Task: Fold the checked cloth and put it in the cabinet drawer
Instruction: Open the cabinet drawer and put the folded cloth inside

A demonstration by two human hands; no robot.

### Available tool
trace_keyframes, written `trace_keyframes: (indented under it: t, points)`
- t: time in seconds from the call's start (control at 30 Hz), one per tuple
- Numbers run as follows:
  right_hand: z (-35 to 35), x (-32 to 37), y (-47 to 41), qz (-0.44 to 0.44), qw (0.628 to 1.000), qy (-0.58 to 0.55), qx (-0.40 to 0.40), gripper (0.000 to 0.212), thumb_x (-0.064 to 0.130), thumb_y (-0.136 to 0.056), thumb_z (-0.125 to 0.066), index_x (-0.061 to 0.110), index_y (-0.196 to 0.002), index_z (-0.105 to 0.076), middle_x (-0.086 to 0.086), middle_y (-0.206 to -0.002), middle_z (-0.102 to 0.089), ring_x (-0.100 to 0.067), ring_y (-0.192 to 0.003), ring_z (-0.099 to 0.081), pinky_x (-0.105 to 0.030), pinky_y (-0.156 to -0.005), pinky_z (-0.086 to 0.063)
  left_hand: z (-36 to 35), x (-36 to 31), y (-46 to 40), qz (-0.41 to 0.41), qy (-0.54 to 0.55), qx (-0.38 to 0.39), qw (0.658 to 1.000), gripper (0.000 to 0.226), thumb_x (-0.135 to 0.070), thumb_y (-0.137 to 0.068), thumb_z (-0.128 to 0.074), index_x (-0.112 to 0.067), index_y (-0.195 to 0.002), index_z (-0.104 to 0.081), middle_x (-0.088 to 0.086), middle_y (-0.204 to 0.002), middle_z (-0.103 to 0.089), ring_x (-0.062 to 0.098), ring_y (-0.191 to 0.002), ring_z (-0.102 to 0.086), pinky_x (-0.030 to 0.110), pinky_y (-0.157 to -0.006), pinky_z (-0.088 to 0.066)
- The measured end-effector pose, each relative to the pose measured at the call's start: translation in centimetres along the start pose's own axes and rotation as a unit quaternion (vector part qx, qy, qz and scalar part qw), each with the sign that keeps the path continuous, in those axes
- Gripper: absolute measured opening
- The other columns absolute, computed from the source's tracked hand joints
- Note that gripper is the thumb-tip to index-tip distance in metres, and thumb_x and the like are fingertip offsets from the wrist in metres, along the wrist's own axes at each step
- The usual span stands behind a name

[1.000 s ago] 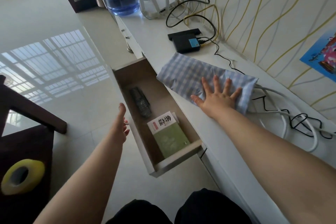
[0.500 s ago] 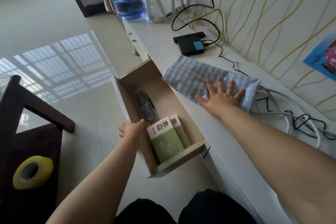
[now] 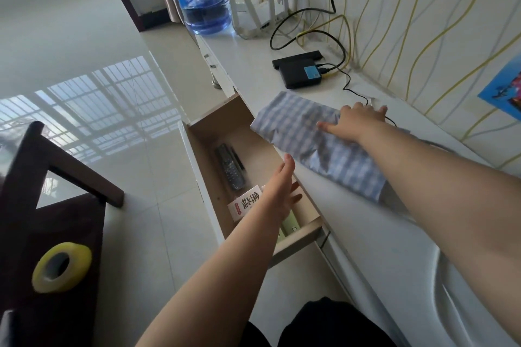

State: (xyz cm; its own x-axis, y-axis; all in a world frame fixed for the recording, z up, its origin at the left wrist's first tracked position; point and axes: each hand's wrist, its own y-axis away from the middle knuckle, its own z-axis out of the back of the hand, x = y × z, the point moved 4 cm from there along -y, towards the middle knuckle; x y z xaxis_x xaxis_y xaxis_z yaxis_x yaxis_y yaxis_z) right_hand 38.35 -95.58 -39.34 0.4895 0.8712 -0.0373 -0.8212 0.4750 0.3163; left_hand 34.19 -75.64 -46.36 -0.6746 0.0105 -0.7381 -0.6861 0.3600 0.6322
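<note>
White cabinet top (image 3: 366, 234), folded checked cloth (image 3: 315, 144) lengthwise along it, right hand (image 3: 355, 124) flat on cloth, left hand (image 3: 282, 191) spread over open drawer (image 3: 208, 127).

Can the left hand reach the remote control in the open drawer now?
Probably yes: the left hand is open above the drawer, and the remote control lies uncovered just beyond it, nothing between them.

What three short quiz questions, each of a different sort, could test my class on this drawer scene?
1. True or false: the checked cloth already lies in the drawer.
2. Which hand rests on the cloth: A) left hand B) right hand?
3. Fill in: beside the book in the drawer lies a dark ____.

Key: 1 false, it lies on the cabinet top; 2 B; 3 remote control.
</note>
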Motion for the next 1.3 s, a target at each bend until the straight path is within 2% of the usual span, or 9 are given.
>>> trace_keyframes:
  t: [0.13, 0.33, 0.57, 0.73, 0.83, 1.0, 1.1, 1.2, 1.3]
  points:
    - [-0.2, 1.5, 1.1, 0.044, 0.999, 0.015, 0.014, 0.082, 0.077, -0.083, -0.029, 0.012, -0.128, -0.052, -0.015, -0.132, -0.053, -0.034, -0.121, -0.049, -0.045, -0.099, -0.035, 1.1, -0.1, 0.2, -0.019, 0.025, -0.002, 0.999, 0.062, -0.066, -0.088, -0.041, -0.039, -0.143, -0.031, -0.005, -0.148, -0.04, 0.027, -0.126, -0.047, 0.043, -0.105, -0.039]
    - [-2.9, 2.5, 3.8, 0.041, 0.988, -0.148, -0.002, 0.063, 0.067, -0.078, -0.055, 0.012, -0.108, -0.061, -0.012, -0.111, -0.065, -0.032, -0.104, -0.06, -0.032, -0.074, -0.041, 3.8, 0.0, 0.8, -0.025, 0.13, -0.004, 0.991, 0.068, -0.024, -0.079, -0.076, -0.024, -0.135, -0.038, 0.013, -0.126, -0.06, 0.034, -0.103, -0.065, 0.053, -0.08, -0.057]
    - [-6.6, 3.5, 8.6, -0.004, 0.942, -0.32, 0.1, 0.104, 0.089, -0.064, -0.038, 0.009, -0.127, -0.054, -0.014, -0.129, -0.059, -0.031, -0.113, -0.058, -0.04, -0.098, -0.045, 7.4, -1.3, 1.9, -0.011, 0.12, 0.046, 0.992, 0.049, 0.0, -0.084, -0.061, -0.011, -0.13, -0.05, 0.014, -0.103, -0.068, 0.027, -0.077, -0.072, 0.04, -0.062, -0.059]
    - [-6.6, 5.7, 11.1, 0.008, 0.824, -0.514, 0.237, 0.128, 0.092, -0.018, -0.062, 0.008, -0.115, -0.062, -0.008, -0.11, -0.07, -0.026, -0.095, -0.069, -0.041, -0.092, -0.054, 9.8, -1.8, 2.5, -0.01, 0.145, 0.067, 0.987, 0.07, -0.01, -0.071, -0.068, -0.009, -0.137, -0.046, 0.015, -0.105, -0.068, 0.029, -0.08, -0.072, 0.039, -0.065, -0.059]
    - [-7.0, 7.1, 11.9, 0.002, 0.762, -0.583, 0.282, 0.108, 0.087, -0.035, -0.064, 0.012, -0.113, -0.065, -0.005, -0.101, -0.073, -0.022, -0.088, -0.07, -0.034, -0.076, -0.058, 10.9, -2.2, 3.1, -0.001, 0.163, 0.067, 0.984, 0.07, -0.013, -0.069, -0.068, -0.005, -0.136, -0.048, 0.015, -0.097, -0.07, 0.028, -0.076, -0.072, 0.037, -0.063, -0.059]
    - [-9.5, 10.5, 13.7, 0.007, 0.523, -0.748, 0.409, 0.076, 0.067, -0.067, -0.065, 0.022, -0.128, -0.057, -0.009, -0.124, -0.064, -0.031, -0.116, -0.057, -0.048, -0.096, -0.044, 12.0, -2.9, 4.3, 0.009, 0.184, 0.094, 0.978, 0.041, -0.014, -0.077, -0.063, -0.002, -0.116, -0.056, 0.014, -0.083, -0.073, 0.027, -0.072, -0.072, 0.036, -0.062, -0.06]
    - [-8.5, 11.7, 13.9, 0.015, 0.444, -0.793, 0.417, 0.073, 0.034, -0.069, -0.076, 0.007, -0.133, -0.05, -0.016, -0.123, -0.064, -0.031, -0.107, -0.064, -0.042, -0.087, -0.054, 13.0, -3.0, 4.6, 0.008, 0.2, 0.082, 0.976, 0.039, -0.016, -0.078, -0.062, -0.001, -0.113, -0.057, 0.015, -0.082, -0.074, 0.027, -0.072, -0.073, 0.036, -0.061, -0.06]
    - [-5.7, 12.5, 13.0, 0.054, 0.539, -0.757, 0.364, 0.04, 0.009, -0.083, -0.061, 0.004, -0.122, -0.053, -0.017, -0.117, -0.066, -0.029, -0.101, -0.066, -0.038, -0.085, -0.058, 14.6, -2.7, 4.5, 0.034, 0.196, 0.058, 0.978, 0.035, -0.018, -0.084, -0.061, -0.002, -0.115, -0.059, 0.014, -0.09, -0.074, 0.026, -0.077, -0.073, 0.034, -0.065, -0.06]
    - [-2.5, 13.6, 11.7, 0.133, 0.751, -0.608, 0.218, 0.045, -0.001, -0.083, -0.056, 0.007, -0.126, -0.052, -0.012, -0.118, -0.064, -0.026, -0.101, -0.065, -0.036, -0.086, -0.055, 15.3, -2.6, 4.1, 0.034, 0.051, -0.032, 0.998, 0.031, -0.022, -0.088, -0.062, -0.005, -0.113, -0.057, 0.009, -0.097, -0.072, 0.018, -0.072, -0.069, 0.03, -0.063, -0.056]
